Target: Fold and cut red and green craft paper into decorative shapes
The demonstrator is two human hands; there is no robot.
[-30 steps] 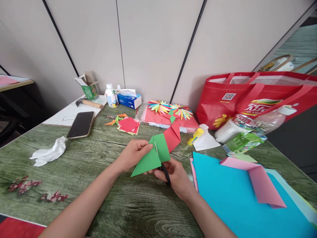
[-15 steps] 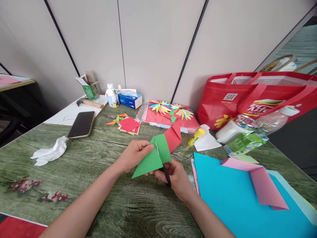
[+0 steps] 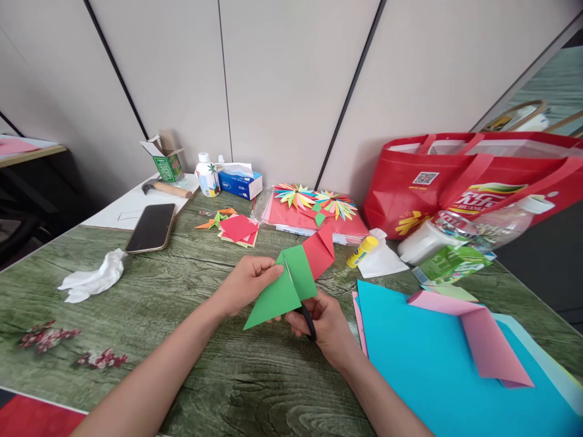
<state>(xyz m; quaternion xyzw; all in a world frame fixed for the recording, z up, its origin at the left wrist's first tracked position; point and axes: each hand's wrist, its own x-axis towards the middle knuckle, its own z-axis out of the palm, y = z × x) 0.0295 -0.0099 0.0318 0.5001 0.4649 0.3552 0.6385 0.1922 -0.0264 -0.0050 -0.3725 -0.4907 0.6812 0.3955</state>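
Note:
My left hand [image 3: 248,282] is closed on a green sheet of paper [image 3: 271,300], thumb on top, near its upper left edge. In my right hand [image 3: 325,321] is a pair of scissors [image 3: 308,321] with black handles. A blade shows as a thin bright line across the green paper, with paper on both sides of it; the rest of the scissors is hidden by paper and fingers. Just beyond the green sheet lies a folded red paper [image 3: 319,250], partly covered by it.
Blue sheets [image 3: 410,346] with a folded pink paper [image 3: 489,340] lie to the right. A glue stick [image 3: 362,252], red bag [image 3: 410,188], small paper squares [image 3: 239,229], phone [image 3: 152,227], hammer [image 3: 168,189], tissue box [image 3: 240,182] and crumpled tissue [image 3: 93,278] stand around.
Almost nothing differs. The whole view has shifted by a few pixels, and both hands keep the same hold on the green paper and the scissors.

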